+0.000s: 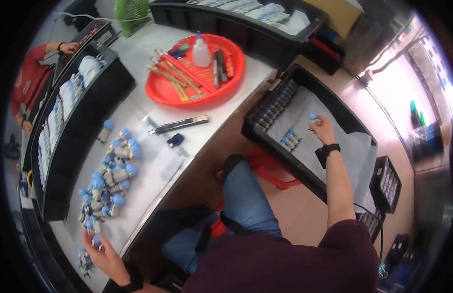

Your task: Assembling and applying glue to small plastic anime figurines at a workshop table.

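View from above of a seated person at a white tabletop (153, 58). We see the right hand (323, 128) reaching out over a black crate (304, 171) lined with pale paper, fingers closed narrowly on one small blue-capped vial (312, 116); a short cluster of like vials (290, 140) stands on the liner just beside it, and a row of dark-capped ones (277, 106) runs along the crate's far wall. The left hand (103, 254) rests at the near end of a loose heap of blue-capped vials (109, 176) on the tabletop, fingers spread and touching a vial; we cannot tell whether it grips one.

We judge the vials light, rigid and smooth-sided, probably glass or hard plastic, hence liable to roll and to slip; the cap end offers the surest hold, pinched between thumb and forefinger.

Around them: a red oval tray (163, 95) holding a white squeeze bottle (201, 51), wooden-handled tools and pens; a dark cutter-like tool (180, 125) lying beside the tray; a long black bin (85, 127) of packed white vials behind the heap. The heap crowds the left hand, and the crate's raised rim stands between the tabletop and the liner. Another person in red (29, 80) works at the far left.
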{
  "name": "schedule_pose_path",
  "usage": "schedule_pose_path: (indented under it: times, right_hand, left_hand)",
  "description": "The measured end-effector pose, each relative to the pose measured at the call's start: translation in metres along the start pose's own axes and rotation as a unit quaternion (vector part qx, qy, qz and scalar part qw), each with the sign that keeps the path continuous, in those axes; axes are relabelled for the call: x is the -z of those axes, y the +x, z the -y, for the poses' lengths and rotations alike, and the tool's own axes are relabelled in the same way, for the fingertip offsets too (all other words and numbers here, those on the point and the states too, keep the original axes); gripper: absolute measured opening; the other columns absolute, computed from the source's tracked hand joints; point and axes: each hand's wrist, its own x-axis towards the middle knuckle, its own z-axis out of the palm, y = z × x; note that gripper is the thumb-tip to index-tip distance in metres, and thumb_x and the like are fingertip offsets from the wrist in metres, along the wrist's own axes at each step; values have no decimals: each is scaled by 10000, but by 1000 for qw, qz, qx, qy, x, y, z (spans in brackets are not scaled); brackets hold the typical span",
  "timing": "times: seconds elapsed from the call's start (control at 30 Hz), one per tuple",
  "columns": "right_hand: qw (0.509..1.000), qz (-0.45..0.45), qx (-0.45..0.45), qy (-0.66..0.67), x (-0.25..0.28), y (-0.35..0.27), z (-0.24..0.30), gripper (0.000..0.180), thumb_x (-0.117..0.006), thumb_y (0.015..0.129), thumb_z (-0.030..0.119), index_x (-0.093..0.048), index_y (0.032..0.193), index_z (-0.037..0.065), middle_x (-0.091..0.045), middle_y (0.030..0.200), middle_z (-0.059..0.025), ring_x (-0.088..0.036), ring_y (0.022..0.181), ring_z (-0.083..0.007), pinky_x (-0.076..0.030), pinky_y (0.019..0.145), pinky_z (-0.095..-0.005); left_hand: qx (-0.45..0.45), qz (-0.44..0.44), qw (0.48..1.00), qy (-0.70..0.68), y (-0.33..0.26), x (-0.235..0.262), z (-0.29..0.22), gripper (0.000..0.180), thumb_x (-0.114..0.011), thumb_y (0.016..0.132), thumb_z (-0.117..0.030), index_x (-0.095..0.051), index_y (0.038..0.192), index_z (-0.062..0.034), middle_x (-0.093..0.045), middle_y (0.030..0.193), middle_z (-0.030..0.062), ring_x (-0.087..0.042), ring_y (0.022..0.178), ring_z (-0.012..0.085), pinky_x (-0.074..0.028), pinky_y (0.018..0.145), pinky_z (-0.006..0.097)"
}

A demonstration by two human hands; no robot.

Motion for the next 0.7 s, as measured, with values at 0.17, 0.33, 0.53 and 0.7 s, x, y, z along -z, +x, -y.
schedule_pose_path:
  times: [0.17, 0.33, 0.53, 0.7]
  right_hand:
    - [975, 44, 9, -216, -16, 22, -49, 340, -716, 587, 137, -626, 904, 56, -625, 759, -123, -602, 717, -252, -473, 658, -340]
    - [969, 60, 29, -238, -55, 35, -71, 313, -708, 589, 128, -635, 888, 67, -617, 849, -160, -583, 835, -302, -461, 750, -369]
    - [930, 157, 88, -320, -66, 38, -100, 365, -551, 718, 210, -577, 1026, 15, -568, 1008, -204, -523, 975, -344, -411, 849, -388]
    - [984, -42, 164, -51, -28, -11, -18, 293, -545, 783, 106, -538, 1064, 26, -598, 894, -131, -579, 822, -218, -462, 736, -300]
  left_hand:
    - [-2, 83, 984, -160, -6, -10, -47, 266, -483, 845, -67, -471, 1096, 21, -513, 1008, 71, -493, 836, 107, -391, 726, 220]
    - [85, 188, 883, -421, -19, -27, -75, 257, -436, 818, -37, -482, 1060, 34, -520, 1039, 120, -529, 861, 150, -428, 728, 248]
    - [155, 279, 763, -563, -36, -33, -73, 336, -445, 831, -52, -440, 1156, 35, -502, 1094, 148, -514, 968, 211, -397, 852, 329]
    - [172, 356, 673, -625, -45, -49, -87, 368, -483, 823, -7, -427, 1186, -2, -489, 1137, 151, -529, 979, 233, -416, 865, 347]
